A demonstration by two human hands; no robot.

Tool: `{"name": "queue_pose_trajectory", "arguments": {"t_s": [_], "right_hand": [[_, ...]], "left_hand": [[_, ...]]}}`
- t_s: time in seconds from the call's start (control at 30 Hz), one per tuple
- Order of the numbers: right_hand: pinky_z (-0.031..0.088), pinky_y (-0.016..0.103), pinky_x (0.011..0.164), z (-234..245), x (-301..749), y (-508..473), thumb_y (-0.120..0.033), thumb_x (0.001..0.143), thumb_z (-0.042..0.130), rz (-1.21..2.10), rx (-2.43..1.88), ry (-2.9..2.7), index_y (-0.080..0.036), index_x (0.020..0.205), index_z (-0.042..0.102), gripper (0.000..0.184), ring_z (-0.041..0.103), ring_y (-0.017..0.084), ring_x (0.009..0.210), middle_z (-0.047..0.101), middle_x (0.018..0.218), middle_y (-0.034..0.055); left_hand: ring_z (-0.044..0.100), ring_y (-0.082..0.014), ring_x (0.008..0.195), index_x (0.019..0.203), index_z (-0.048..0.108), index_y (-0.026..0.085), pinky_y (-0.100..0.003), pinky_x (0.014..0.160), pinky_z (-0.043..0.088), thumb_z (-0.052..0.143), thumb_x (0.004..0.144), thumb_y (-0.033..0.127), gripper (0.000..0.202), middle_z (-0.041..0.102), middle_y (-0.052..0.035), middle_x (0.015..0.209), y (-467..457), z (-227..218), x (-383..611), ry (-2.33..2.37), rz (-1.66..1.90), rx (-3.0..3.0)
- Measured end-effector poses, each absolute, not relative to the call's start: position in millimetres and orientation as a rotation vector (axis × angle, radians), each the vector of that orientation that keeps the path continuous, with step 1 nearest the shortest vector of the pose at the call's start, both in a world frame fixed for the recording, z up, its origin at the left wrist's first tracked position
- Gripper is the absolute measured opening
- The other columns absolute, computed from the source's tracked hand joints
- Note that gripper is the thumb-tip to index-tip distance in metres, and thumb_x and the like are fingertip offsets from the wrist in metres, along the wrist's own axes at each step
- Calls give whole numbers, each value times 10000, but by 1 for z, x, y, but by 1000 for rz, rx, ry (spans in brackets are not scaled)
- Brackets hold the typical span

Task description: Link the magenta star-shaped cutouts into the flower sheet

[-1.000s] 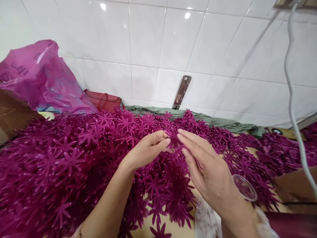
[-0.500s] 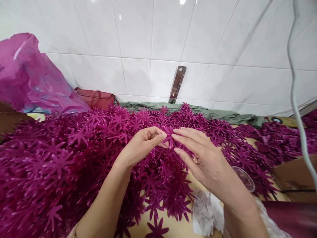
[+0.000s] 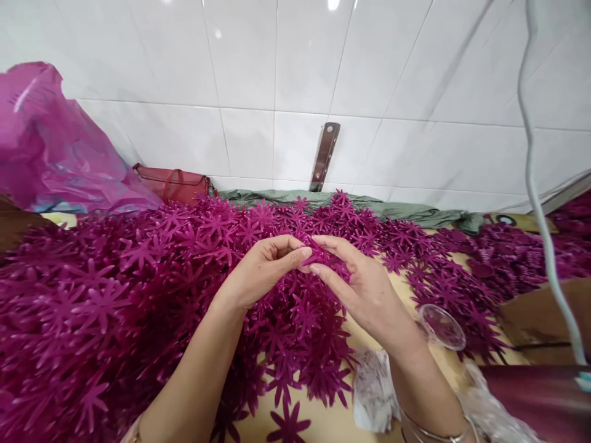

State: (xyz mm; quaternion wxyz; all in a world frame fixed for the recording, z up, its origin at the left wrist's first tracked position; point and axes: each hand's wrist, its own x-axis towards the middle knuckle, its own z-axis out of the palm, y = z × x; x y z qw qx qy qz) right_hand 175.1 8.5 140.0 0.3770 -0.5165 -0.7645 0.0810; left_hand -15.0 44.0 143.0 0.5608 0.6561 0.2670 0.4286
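While I watch from my end, the left hand (image 3: 265,267) and the right hand (image 3: 364,286) meet above the heap of magenta flower cutouts (image 3: 115,295), with one narrow-petalled flower (image 3: 316,251) between their fingertips. On the left I have thumb and forefinger pinched on that piece; on the right, thumb and fingers curve narrowly around its other side, though I cannot tell whether they grip it or merely steady it. I take the step in hand to be working the petals of this single flower by touch; how each petal lies is hidden by the fingers. As I judge it, the next move calls for a firm left hold and light, even pressure from the right, since petals this slim could crease or slip. Just in front of the heap, one loose flower (image 3: 289,424) lies flat on the tabletop (image 3: 327,424). To the right of the heap's front edge I see a stained, crumpled tissue (image 3: 376,391) and, beyond it, a clear round plastic lid or dish (image 3: 442,327). Behind the heap sits a red handbag (image 3: 178,186).
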Motion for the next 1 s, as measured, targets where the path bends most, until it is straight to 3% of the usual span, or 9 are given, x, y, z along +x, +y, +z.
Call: {"name": "queue_pose_trajectory", "arguments": {"t_s": [0.07,0.23,0.33,0.43,0.63,0.77,0.9,1.0], "right_hand": [[449,5,1014,136,174,11,-519,966,442,190,-1348,-1958,-289,1369,591,488,538,-87,1179,499,1314,-64],[463,69,988,131,172,15,-544,964,430,94,-1396,-1961,-261,1458,530,578,557,-40,1101,483,1341,-25],[437,66,1041,130,172,16,-516,976,420,83,-1368,-1978,-277,1438,545,535,537,-43,1171,473,1351,-48],[398,41,981,129,173,18,-499,976,431,83,-1362,-1970,-292,1334,614,452,531,-73,1114,517,1283,-75],[283,58,830,128,173,21,-492,994,403,68,-1331,-1980,-160,1123,666,443,441,-96,899,574,1104,-36],[210,105,769,130,169,19,-497,1015,337,109,-1357,-1985,-77,1002,633,515,345,-68,790,557,943,21],[256,104,799,126,163,20,-531,1011,318,114,-1373,-1905,-101,1133,597,527,404,-61,855,559,1031,12],[328,90,918,119,156,22,-557,1010,297,35,-1350,-1792,-123,1328,514,580,460,-51,1033,515,1240,16]], "left_hand": [[560,-89,797,885,616,118,-201,799,440,677,927,398,290,616,-13,846,45,142,-14,673,1047,1528],[580,-90,793,1216,584,178,-191,745,447,708,901,358,383,643,-8,910,47,138,-11,799,1165,1561],[603,-106,828,1120,647,137,-205,776,472,702,901,359,316,670,-43,934,47,136,-9,758,1154,1553],[629,-121,879,1091,670,152,-210,803,489,705,901,404,318,695,-48,988,45,136,-9,793,1175,1593],[651,-129,914,1069,728,205,-203,831,487,700,902,455,301,713,-7,1004,42,141,-12,933,1253,1805],[569,-115,807,890,720,170,-209,761,425,619,951,481,333,656,7,847,40,143,-13,929,1176,1898],[507,-97,753,880,699,168,-212,696,365,551,987,459,344,606,22,802,37,142,-7,998,1203,1931],[385,-82,656,755,592,142,-228,615,291,520,994,465,408,455,25,686,36,138,3,1045,1267,1840]]}}
